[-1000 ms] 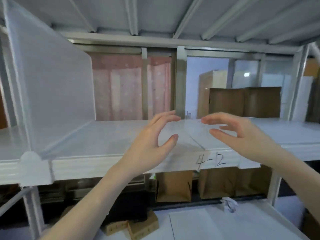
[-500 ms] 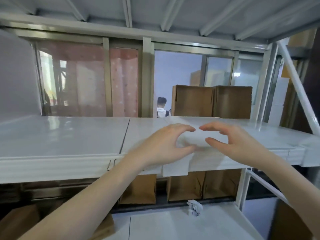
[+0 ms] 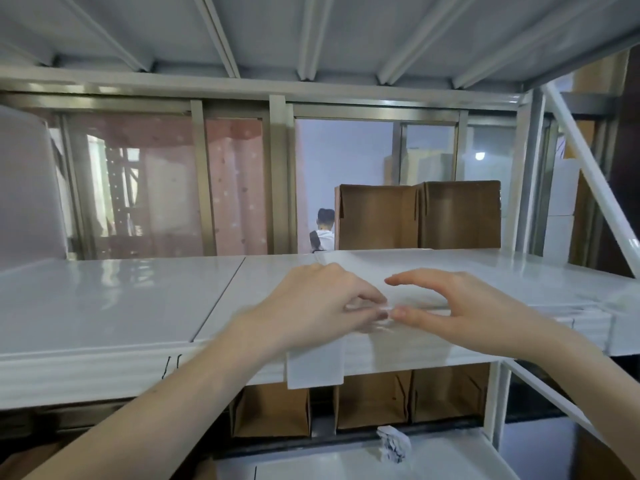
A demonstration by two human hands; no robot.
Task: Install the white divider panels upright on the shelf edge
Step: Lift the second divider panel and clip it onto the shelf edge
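Note:
A stack of white divider panels (image 3: 502,271) lies flat on the right part of the white shelf (image 3: 104,306). A white flap (image 3: 315,370) hangs from it over the shelf's front edge. My left hand (image 3: 318,306) rests on the stack's near left corner, with fingers and thumb pinched on the top panel's edge. My right hand (image 3: 460,313) is beside it; its thumb touches the same edge and its fingers arch apart above the panel. One divider (image 3: 27,188) stands upright at the far left.
Brown cardboard boxes (image 3: 415,216) stand behind the shelf, and more (image 3: 374,400) sit on the level below. A slanted white brace (image 3: 595,188) crosses the right side. A crumpled paper (image 3: 393,445) lies below. A person is seen through the window behind.
My view has shifted right, so the upright divider slid to the far left. Both hands moved together and down onto the flat stack's near edge, and the left fingers closed on it.

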